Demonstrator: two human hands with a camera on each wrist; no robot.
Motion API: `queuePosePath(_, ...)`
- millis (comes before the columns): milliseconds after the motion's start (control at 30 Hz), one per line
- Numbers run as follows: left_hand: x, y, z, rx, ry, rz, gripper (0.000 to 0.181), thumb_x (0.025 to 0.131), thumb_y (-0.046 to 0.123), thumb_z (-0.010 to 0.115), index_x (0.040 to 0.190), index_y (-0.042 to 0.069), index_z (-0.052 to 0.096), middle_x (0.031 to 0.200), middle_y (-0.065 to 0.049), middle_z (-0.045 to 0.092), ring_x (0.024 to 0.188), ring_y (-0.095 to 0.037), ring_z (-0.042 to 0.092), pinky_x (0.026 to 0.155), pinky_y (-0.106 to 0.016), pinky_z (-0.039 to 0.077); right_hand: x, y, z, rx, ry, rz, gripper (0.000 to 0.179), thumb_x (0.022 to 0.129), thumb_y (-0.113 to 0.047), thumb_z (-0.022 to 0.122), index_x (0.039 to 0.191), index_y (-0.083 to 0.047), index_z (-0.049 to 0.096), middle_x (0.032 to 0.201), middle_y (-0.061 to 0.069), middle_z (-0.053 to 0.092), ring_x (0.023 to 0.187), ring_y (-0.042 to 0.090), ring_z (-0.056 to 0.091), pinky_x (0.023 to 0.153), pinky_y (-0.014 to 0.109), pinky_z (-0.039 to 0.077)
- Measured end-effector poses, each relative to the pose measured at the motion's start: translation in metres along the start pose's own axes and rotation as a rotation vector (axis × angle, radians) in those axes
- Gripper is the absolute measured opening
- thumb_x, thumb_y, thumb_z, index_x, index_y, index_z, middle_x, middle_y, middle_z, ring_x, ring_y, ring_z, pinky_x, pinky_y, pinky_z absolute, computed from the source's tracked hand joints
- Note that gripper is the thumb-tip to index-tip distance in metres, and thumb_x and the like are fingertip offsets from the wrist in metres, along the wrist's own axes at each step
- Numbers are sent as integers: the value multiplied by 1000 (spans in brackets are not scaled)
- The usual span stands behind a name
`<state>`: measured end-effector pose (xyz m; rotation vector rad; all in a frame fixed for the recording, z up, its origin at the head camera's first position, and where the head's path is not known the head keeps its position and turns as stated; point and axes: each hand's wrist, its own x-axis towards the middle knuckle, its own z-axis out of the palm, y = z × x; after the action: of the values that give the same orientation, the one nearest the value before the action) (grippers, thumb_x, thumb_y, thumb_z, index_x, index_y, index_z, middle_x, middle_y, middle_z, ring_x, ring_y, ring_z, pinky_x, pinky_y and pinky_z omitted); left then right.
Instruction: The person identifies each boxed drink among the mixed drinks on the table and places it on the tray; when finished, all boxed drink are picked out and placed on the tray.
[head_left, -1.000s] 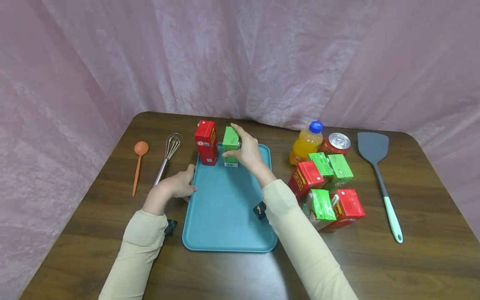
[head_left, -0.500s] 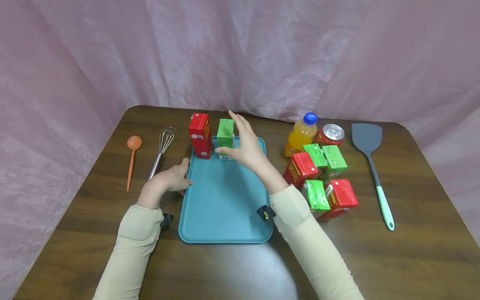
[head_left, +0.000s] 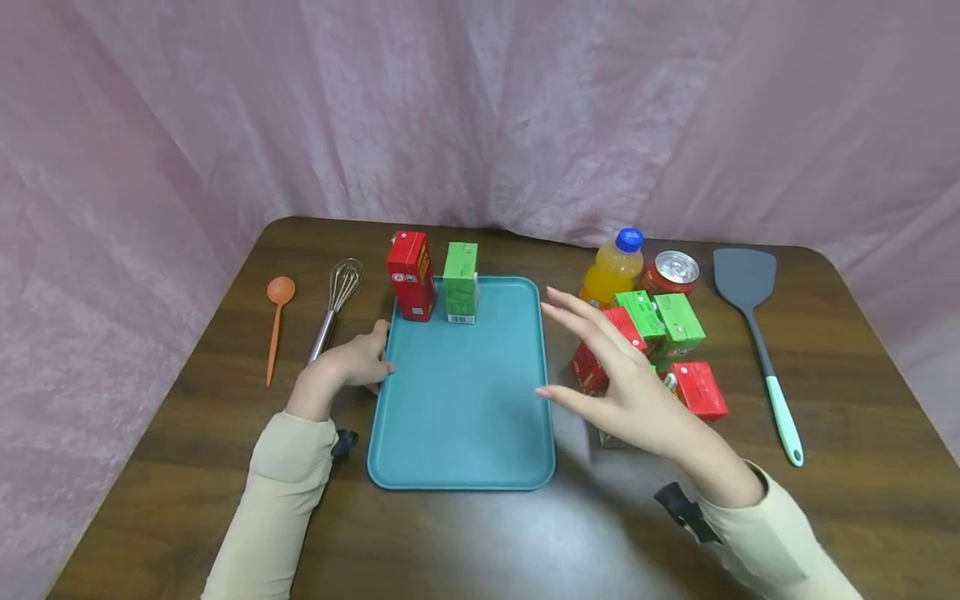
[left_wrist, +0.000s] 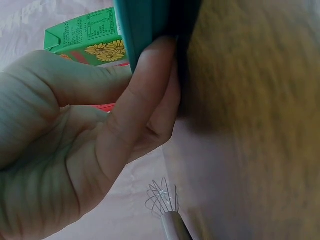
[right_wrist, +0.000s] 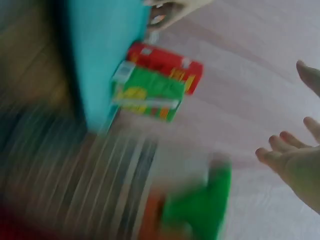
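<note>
My left hand [head_left: 347, 364] grips the left rim of a blue tray [head_left: 459, 400]; in the left wrist view its thumb lies above the rim and fingers curl underneath. Upright at the tray's far end stand a red drink carton [head_left: 412, 279] in the left corner and a green drink carton [head_left: 461, 287] beside it, slightly apart. My right hand [head_left: 630, 396], fingers spread and holding nothing, hovers right of the tray. It partly hides a cluster of red and green drink cartons, among them a red carton [head_left: 699, 390] and a green carton [head_left: 678, 325]. The right wrist view is blurred.
Behind the cluster are an orange drink bottle [head_left: 611, 275] with a blue cap and a red can [head_left: 671, 273]. A grey spatula [head_left: 750, 308] lies far right. Left of the tray lie a whisk [head_left: 337, 296] and an orange spoon [head_left: 279, 304]. A pink curtain [head_left: 480, 108] hangs behind the table.
My right hand has let go of the green carton at the tray's far end and moved right and nearer, toward the carton cluster. My left hand stays on the tray rim.
</note>
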<state>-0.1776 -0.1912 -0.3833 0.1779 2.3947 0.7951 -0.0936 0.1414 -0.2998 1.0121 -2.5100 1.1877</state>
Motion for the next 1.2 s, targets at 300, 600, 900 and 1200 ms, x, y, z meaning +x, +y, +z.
queuePosePath(300, -1, 0, 0, -3, 11, 10, 65, 92, 6, 55, 139, -6, 11, 89, -19, 54, 62, -21, 62, 71, -38, 52, -64, 34, -49, -180, -20, 53, 86, 63, -6, 84, 138, -7, 43, 143, 11, 39, 134, 11, 33, 100, 10, 29)
queuePosePath(600, -3, 2, 2, 15, 10, -2, 67, 92, 5, 54, 140, -6, 9, 88, -19, 55, 62, -21, 61, 68, -36, 50, -108, 72, -59, -251, 39, 217, 98, 53, -4, 89, 139, -11, 42, 140, 9, 42, 127, -8, 31, 88, 0, 29)
queuePosePath(900, -2, 0, 3, 12, 26, -1, 65, 91, 6, 55, 139, -5, 13, 90, -19, 56, 62, -21, 62, 73, -39, 50, -119, 85, -47, 1, 64, 300, 101, 56, 13, 82, 140, -4, 30, 126, -12, 46, 104, -6, 49, 78, 7, 43)
queuePosePath(1200, -1, -2, 3, 7, 24, -8, 64, 92, 7, 55, 139, -4, 13, 90, -19, 56, 63, -21, 63, 74, -40, 51, -117, 75, -47, -10, 150, 288, 95, 48, 17, 83, 129, 5, 36, 113, -17, 50, 96, -6, 53, 74, 7, 45)
